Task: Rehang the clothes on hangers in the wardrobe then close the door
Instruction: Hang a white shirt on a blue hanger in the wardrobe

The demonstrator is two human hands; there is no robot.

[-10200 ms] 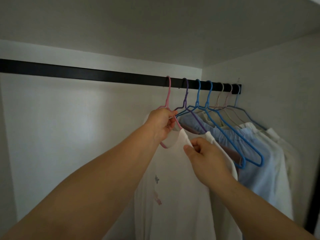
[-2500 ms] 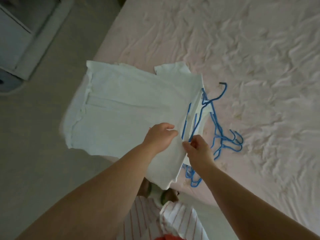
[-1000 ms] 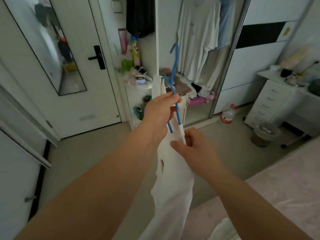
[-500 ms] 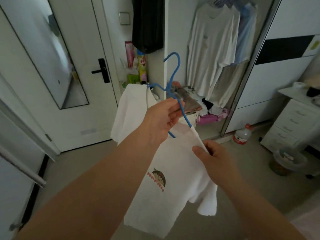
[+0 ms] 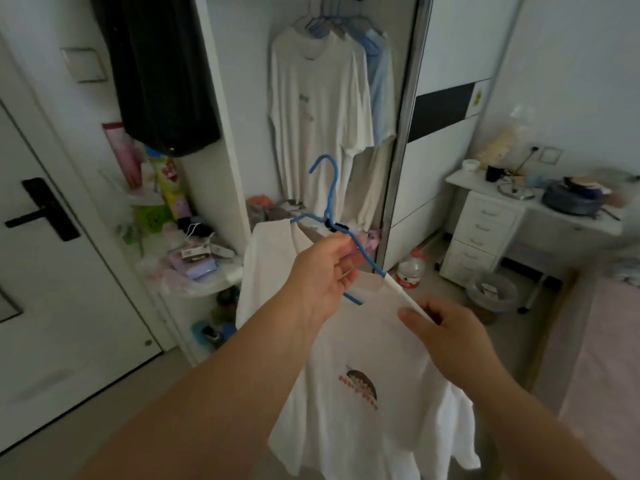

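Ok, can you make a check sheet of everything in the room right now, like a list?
Surface: grey floor, bare where seen.
Job's things: white T-shirt on blue hanger; shirts hanging in open wardrobe; sliding door not closed.
Clutter: piled corner shelf, bottle, bin, crowded desk.
Hands: left hand grips hanger; right hand pinches shirt shoulder.
Cables: nothing seen.
Surroundings: room door, pink bed.
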